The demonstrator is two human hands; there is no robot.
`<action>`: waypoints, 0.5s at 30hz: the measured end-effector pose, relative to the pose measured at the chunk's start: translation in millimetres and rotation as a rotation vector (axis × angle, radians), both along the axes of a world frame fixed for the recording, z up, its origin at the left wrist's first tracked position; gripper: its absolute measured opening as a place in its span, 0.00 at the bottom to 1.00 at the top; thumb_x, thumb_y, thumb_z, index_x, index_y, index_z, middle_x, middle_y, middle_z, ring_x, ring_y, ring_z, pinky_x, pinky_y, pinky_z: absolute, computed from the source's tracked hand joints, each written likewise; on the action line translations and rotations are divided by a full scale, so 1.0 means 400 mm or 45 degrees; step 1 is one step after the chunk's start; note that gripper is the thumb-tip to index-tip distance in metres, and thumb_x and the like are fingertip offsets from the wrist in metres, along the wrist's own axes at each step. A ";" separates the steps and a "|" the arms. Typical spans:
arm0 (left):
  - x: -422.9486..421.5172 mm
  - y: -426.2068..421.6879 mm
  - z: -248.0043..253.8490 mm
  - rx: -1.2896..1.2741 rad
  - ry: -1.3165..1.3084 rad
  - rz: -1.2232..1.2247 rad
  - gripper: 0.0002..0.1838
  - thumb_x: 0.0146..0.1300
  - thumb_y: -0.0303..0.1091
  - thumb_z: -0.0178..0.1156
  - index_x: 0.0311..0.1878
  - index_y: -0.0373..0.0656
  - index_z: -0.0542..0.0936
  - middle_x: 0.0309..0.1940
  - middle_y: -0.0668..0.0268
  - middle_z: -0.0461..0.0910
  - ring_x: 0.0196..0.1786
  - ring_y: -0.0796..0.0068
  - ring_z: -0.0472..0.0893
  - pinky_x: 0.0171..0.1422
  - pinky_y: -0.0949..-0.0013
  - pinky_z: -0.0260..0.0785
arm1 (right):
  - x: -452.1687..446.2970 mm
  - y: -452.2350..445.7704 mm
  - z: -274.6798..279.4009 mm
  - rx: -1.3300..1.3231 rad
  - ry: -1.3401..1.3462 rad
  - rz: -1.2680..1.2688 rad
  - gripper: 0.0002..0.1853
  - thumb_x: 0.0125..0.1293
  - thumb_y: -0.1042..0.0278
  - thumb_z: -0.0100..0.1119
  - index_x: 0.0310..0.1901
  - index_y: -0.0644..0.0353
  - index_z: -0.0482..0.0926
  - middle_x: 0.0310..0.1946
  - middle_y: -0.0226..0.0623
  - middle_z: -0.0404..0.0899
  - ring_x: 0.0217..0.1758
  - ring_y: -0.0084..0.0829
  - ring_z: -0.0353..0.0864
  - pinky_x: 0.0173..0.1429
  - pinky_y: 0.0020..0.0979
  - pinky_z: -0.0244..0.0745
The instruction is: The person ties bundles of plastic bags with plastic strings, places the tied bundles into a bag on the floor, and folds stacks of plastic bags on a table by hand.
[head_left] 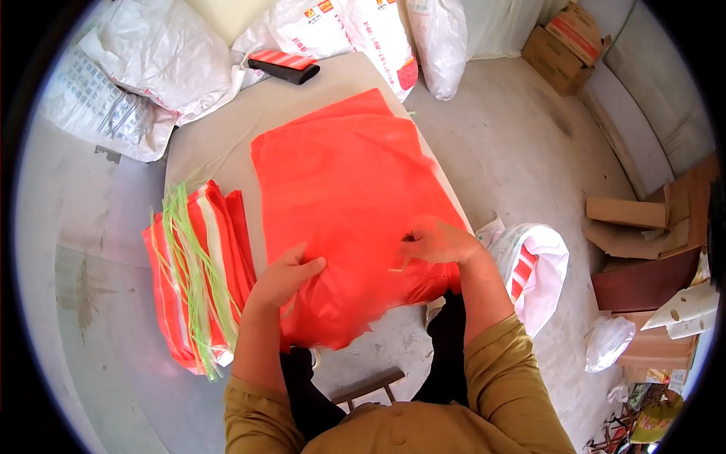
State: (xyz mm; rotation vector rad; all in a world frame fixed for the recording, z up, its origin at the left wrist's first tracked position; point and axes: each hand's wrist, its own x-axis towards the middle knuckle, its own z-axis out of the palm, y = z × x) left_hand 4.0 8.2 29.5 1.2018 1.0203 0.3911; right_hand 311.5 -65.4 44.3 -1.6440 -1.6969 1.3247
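Observation:
A stack of red fabric [340, 174] lies on the beige table, its near edge hanging over my lap. My left hand [286, 278] is closed on the near left part of the red fabric, thumb on top and the other fingers partly hidden. Over the near right part of the fabric, my right hand [440, 244] is curled with its fingertips pinched. A small pale strip shows just below those fingertips, and a dark spot lies between them. Motion blur hides what the right hand holds.
Folded red-and-white striped pieces [170, 303] with green strips [193, 272] on top sit left of the table [219, 151]. A dark-and-striped roll [287, 66] lies at the far edge. White sacks [162, 57] stand behind. An open sack [541, 257] and cardboard boxes [560, 57] are right.

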 end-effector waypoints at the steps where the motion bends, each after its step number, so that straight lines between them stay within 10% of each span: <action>1: 0.017 0.002 0.007 0.094 0.090 0.005 0.19 0.71 0.35 0.66 0.59 0.35 0.79 0.42 0.67 0.85 0.45 0.75 0.82 0.53 0.68 0.74 | 0.000 0.007 -0.010 0.010 -0.014 -0.028 0.14 0.70 0.61 0.64 0.39 0.67 0.84 0.30 0.41 0.83 0.35 0.30 0.82 0.42 0.35 0.76; 4: 0.020 0.014 -0.042 0.717 0.749 -0.193 0.20 0.71 0.37 0.65 0.62 0.37 0.78 0.45 0.60 0.85 0.44 0.70 0.83 0.52 0.67 0.75 | -0.008 0.029 -0.035 0.016 -0.068 -0.086 0.14 0.70 0.62 0.65 0.34 0.66 0.82 0.24 0.34 0.78 0.29 0.24 0.75 0.38 0.31 0.72; 15: 0.006 0.067 -0.076 0.552 0.179 0.240 0.09 0.77 0.27 0.55 0.52 0.38 0.83 0.32 0.70 0.81 0.33 0.82 0.75 0.40 0.76 0.67 | -0.023 0.020 -0.042 0.069 0.540 -0.139 0.16 0.79 0.62 0.55 0.50 0.67 0.86 0.42 0.33 0.85 0.50 0.28 0.84 0.62 0.31 0.77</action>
